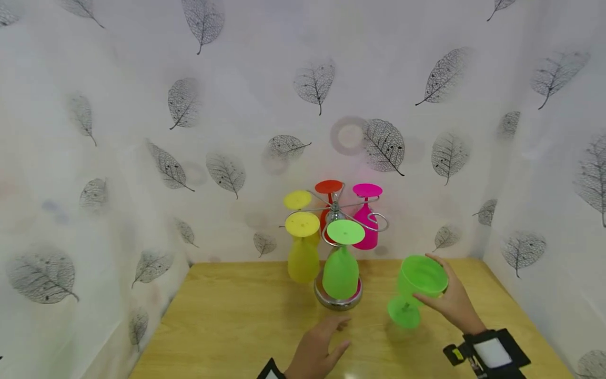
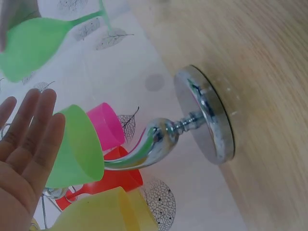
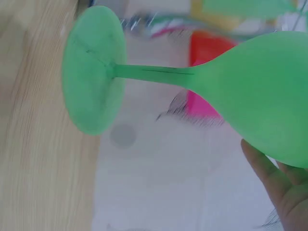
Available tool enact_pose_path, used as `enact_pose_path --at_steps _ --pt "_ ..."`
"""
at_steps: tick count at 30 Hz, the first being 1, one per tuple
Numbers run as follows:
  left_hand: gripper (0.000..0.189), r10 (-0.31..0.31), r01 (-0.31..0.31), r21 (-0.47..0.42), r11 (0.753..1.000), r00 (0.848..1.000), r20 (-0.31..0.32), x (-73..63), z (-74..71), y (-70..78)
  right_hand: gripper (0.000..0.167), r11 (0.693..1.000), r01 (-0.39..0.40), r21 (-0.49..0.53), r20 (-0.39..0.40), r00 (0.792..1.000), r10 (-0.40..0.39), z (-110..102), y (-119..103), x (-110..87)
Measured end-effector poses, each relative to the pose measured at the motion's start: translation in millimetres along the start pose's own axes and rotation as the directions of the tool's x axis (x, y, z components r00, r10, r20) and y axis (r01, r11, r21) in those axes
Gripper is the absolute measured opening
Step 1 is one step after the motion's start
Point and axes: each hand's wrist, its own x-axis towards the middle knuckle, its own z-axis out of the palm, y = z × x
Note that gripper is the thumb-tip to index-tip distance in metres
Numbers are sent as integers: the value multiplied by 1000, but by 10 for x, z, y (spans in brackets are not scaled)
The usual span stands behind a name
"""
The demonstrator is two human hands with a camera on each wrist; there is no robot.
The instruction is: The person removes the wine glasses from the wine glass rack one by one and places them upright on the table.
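My right hand (image 1: pixel 456 302) grips a green plastic goblet (image 1: pixel 423 276) round its bowl, on the right side of the table. The goblet is nearly upright with its foot (image 3: pixel 94 70) down; whether the foot touches the wood I cannot tell. My left hand (image 1: pixel 319 347) is in front of the chrome glass rack (image 1: pixel 334 208), fingers extended, holding nothing. Upside down on the rack hang another green goblet (image 1: pixel 342 273), yellow goblets (image 1: pixel 303 260), a red goblet (image 1: pixel 329 187) and a pink goblet (image 1: pixel 365 226). In the left wrist view, the fingers appear beside the hanging green goblet (image 2: pixel 77 149).
The rack's round chrome base (image 1: pixel 326 300) stands on the wooden table (image 1: pixel 227 310) near its back edge. A wire loop (image 1: pixel 379 222) at the rack's right holds no goblet. Leaf-patterned white sheeting (image 1: pixel 255 95) encloses the back and sides.
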Motion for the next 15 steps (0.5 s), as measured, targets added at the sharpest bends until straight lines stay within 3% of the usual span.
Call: enact_pose_path --at_steps 7,15 --pt "31 34 -33 -29 999 999 6 16 3 39 86 993 -100 -60 -7 995 100 15 610 437" --pt "31 49 -49 -38 998 999 -13 17 -7 26 89 978 -207 -38 -33 978 206 115 953 708"
